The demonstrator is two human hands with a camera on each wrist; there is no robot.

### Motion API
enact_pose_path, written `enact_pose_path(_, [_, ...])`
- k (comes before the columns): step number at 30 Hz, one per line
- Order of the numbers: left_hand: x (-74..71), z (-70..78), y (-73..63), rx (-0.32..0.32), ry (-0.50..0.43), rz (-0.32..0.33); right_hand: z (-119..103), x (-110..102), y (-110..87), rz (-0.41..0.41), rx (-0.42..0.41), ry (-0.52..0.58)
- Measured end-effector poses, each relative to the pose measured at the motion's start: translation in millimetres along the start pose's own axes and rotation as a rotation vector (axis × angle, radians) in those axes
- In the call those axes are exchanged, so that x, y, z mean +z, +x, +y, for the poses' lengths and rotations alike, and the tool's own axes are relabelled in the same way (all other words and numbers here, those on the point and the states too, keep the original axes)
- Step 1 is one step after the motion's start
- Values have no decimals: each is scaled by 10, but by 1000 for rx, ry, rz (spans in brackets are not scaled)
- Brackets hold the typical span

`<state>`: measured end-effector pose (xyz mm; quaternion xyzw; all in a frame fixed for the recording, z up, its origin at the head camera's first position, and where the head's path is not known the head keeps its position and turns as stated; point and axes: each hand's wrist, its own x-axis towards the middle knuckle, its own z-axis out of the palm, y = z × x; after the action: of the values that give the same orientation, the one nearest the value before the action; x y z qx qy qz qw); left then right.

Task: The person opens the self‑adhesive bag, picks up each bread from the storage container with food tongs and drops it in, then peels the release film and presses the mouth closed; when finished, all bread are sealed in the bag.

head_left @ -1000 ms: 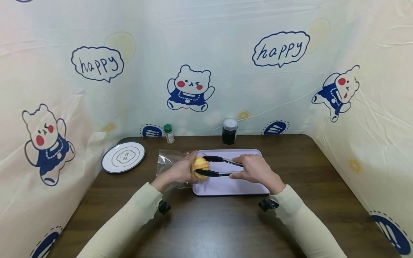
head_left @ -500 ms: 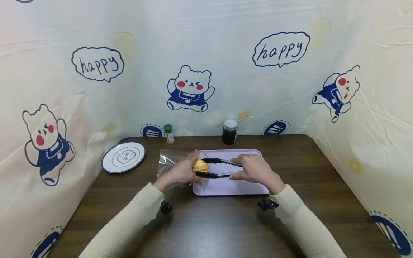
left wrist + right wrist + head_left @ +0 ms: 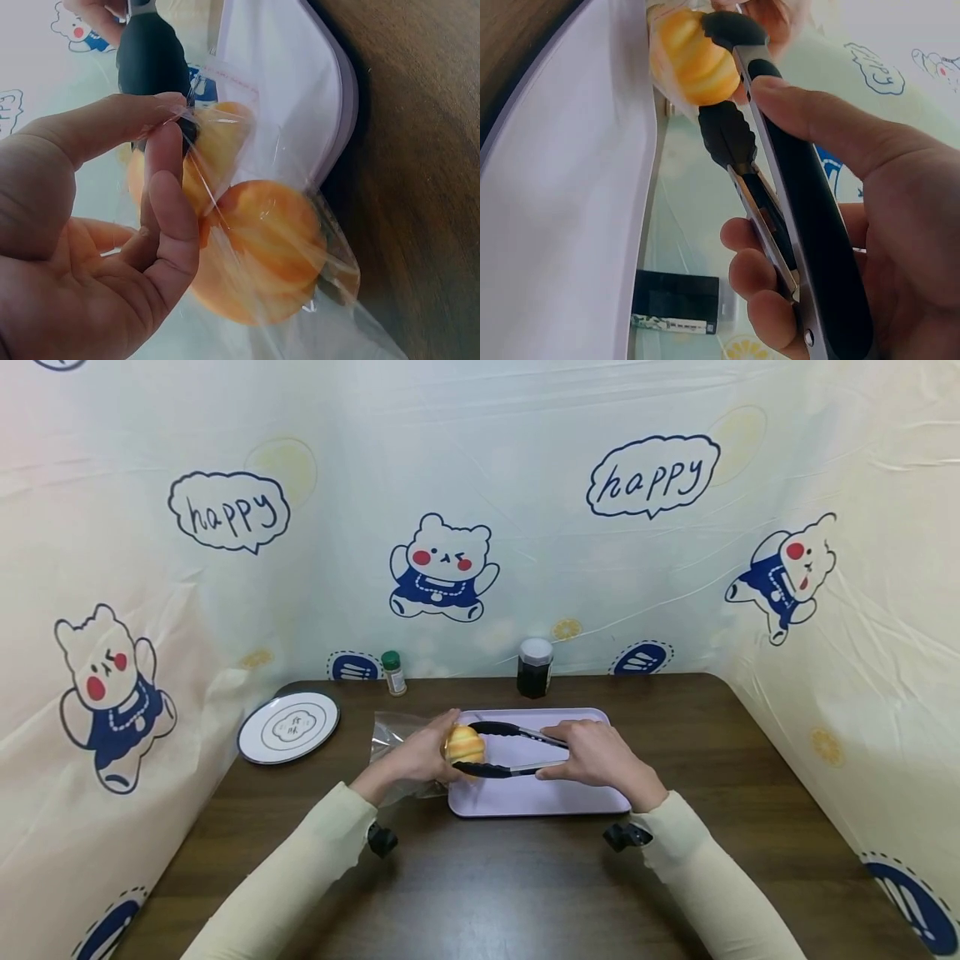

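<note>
My left hand (image 3: 422,753) pinches the mouth of a clear plastic bag (image 3: 341,289) between thumb and fingers. Inside the bag lies a round orange-yellow bread roll (image 3: 274,240). Another striped yellow roll (image 3: 466,745) sits at the bag's mouth, beside the left fingers and over the tray's left end. Around the handles of a pair of metal tongs (image 3: 799,202), my right hand (image 3: 596,760) curls its thumb and fingers. The tongs' black scalloped tips reach left to either side of the roll at the mouth. Part of the bag is hidden behind the left hand.
Beneath the tongs lies a lilac rectangular tray (image 3: 540,797) on the dark wooden table (image 3: 495,885). A white plate (image 3: 258,739) is at the back left. A green-capped shaker (image 3: 393,677) and a dark jar (image 3: 533,672) stand along the back, before a printed cloth.
The tongs' tips draw a little closer together, then spread again around the roll at the bag's mouth. The left hand shifts slightly right and back, still holding the bag.
</note>
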<state>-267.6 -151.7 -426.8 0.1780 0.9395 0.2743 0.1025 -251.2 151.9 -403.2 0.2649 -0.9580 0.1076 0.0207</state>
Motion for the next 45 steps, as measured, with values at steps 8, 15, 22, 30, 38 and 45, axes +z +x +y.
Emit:
enact_pose_path(8, [-14, -33, 8, -11, -29, -9, 136, -65, -67, -19, 7, 78])
enact_pose_path(15, [-22, -42, 10, -23, -62, -6, 317, -145, -148, -26, 83, 138])
enact_pose_path(22, [-26, -46, 12, -47, -64, -4, 568, -220, -219, -20, 228, 175])
enact_pose_path(30, [-25, -52, 22, -60, -68, -17, 970, -214, -276, -12, 455, 218])
enact_pose_path(38, [-38, -33, 3, -24, -84, -39, 1354, -88, -383, -44, 599, 226])
enact_pose_path(45, [-44, -27, -10, -22, -91, -43, 1592, 18, -439, -52, 674, 199])
